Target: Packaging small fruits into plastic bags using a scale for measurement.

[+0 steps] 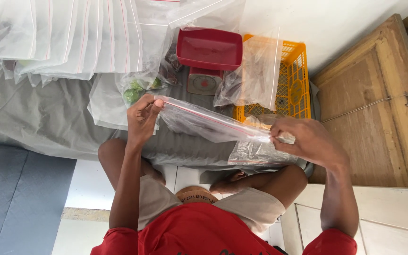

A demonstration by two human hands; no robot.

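Floor: pale tiles under a seated person with bare crossed legs; a grey sheet (34, 118) is spread ahead as a work surface, seemingly to keep the goods off the tiles.
Door: a brown wooden door (378, 113) stands at the right, a thin cord running across it.
Zip bag: a clear zip-seal bag (208, 123) with a red closure line is stretched flat and slightly tilted between both hands, above the knees; held taut by its two top corners, probably so the seal lines up.
Left hand: the left hand (142, 118) is closed in a pinch on the bag's left top corner, thumb over fingers.
Right hand: the right hand (308, 140) is closed in a pinch on the bag's right end, at the seal.
Filled bags: a bag with green pieces (135, 90) lies just beyond the left hand; another filled bag (256, 78) leans against the crate.
Empty bags: a fan of unused clear bags (67, 38) lies at the upper left, overlapped so each can be lifted singly.
Scale: a small dial scale with a red pan (208, 49) sits directly ahead, within arm's reach.
Crate: a yellow plastic crate (296, 80) stands beside the scale, near the right hand.
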